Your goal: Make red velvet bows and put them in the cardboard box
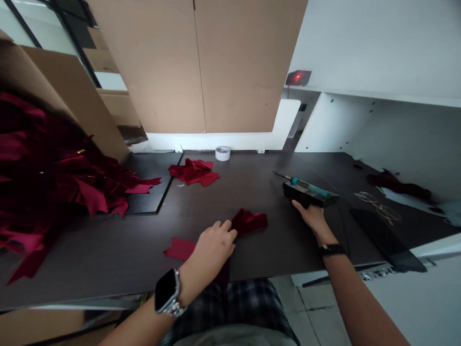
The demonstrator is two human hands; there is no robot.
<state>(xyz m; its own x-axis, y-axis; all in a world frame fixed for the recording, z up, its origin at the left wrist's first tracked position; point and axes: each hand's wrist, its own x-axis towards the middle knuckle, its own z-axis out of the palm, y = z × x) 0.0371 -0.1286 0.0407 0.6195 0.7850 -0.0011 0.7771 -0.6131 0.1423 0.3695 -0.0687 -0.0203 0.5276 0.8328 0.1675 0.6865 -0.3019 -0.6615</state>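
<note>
My left hand is closed on a dark red velvet bow near the front edge of the dark table. The bow's loop shows to the right of my fingers; a ribbon tail sticks out to the left, and another hangs toward my lap. My right hand grips a black block from below and in front. On top of that block lies a soldering iron with a teal handle, its thin tip pointing left. My palms hide parts of both held things.
A large heap of red bows fills the left side beside a cardboard box. Red ribbon pieces and a white tape roll lie at the back. Eyeglasses and a dark translucent sheet are at right.
</note>
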